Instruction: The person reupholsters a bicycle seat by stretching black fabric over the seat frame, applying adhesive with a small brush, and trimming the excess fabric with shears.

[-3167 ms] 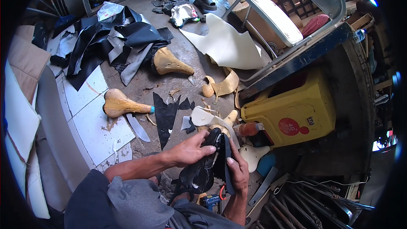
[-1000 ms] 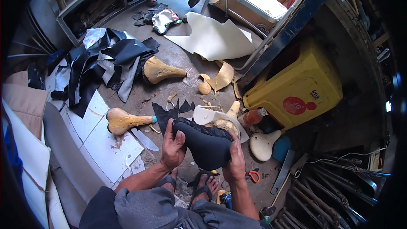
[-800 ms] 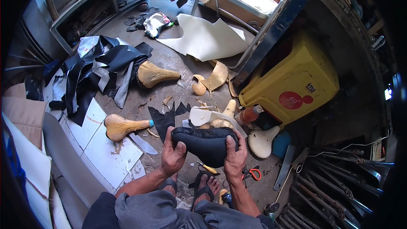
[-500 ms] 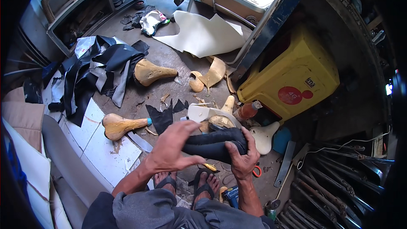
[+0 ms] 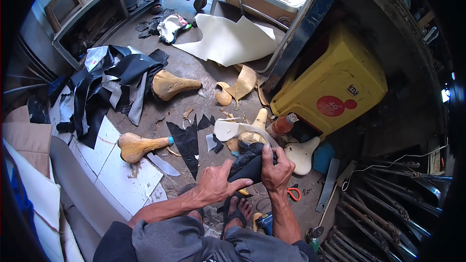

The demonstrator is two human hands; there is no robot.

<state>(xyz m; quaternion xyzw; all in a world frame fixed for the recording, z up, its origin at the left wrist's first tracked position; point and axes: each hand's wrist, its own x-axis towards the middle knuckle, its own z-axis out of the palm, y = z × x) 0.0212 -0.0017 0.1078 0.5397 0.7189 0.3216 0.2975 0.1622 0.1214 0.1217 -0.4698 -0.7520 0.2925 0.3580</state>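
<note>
Above my feet I hold a black-covered bicycle saddle [image 5: 248, 169], its dark cover gathered and bunched on the upper side. My left hand [image 5: 217, 180] grips its left end, thumb along the near side. At the other end, my right hand [image 5: 277, 169] is closed on it, with the thumb pressing on top. A bare tan saddle [image 5: 141, 145] and a knife blade [image 5: 163, 165] lie on the floor to the left. Just beyond my hands are black material scraps [image 5: 185, 140], a white curved strip [image 5: 227, 130] and a cream saddle [image 5: 302, 159].
Another tan saddle [image 5: 172, 85] rests against a heap of black sheet material [image 5: 124, 75]. A yellow plastic stool [image 5: 359, 87] lies on its side at right, near a bottle [image 5: 282, 125]. Metal tubes [image 5: 374, 208] crowd the lower right. Orange-handled scissors [image 5: 294, 194] lie nearby. Another person's legs show far left.
My left hand, spread beside the saddle before, has closed on its left end. The saddle has turned and tilted, and my right hand has shifted slightly, its thumb now on top.
</note>
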